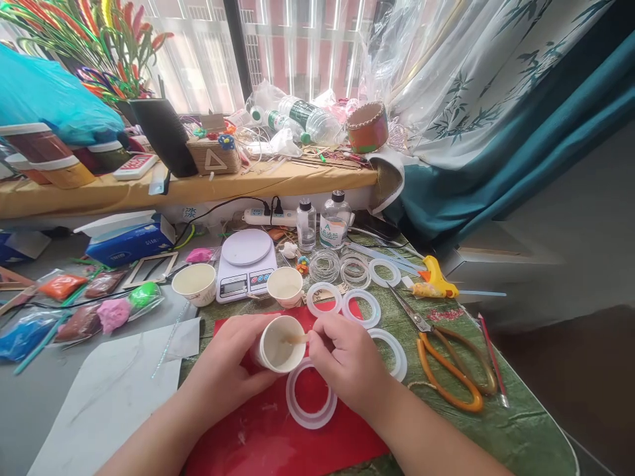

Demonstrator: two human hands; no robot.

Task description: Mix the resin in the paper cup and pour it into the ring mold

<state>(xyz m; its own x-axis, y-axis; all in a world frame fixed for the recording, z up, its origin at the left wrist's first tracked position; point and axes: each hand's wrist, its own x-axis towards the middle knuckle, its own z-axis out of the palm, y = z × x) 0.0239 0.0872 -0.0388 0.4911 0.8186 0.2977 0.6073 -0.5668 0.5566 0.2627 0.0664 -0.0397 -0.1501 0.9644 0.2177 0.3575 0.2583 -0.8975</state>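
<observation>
My left hand [235,360] is wrapped round a white paper cup [268,349], tilted so that its inside faces me. Pinched in my right hand [342,354] is a flat wooden stick [296,338], whose far end dips into the cup. Below the cup, a white ring-shaped silicone mould [320,418] lies on a red sheet [258,430]. Another ring mould [397,357] sits partly behind my right hand. Two more, a left ring mould [324,285] and a right ring mould [373,302], lie beyond my hands. What the cup holds is hard to make out.
A digital scale [247,264] stands behind, between a wide paper cup [194,285] and a smaller paper cup [284,287]. Two clear bottles [333,225] are at the back. Scissors [446,357], a pencil [492,357] and a yellow glue gun [436,277] lie right. Bagged clay [114,314] is left.
</observation>
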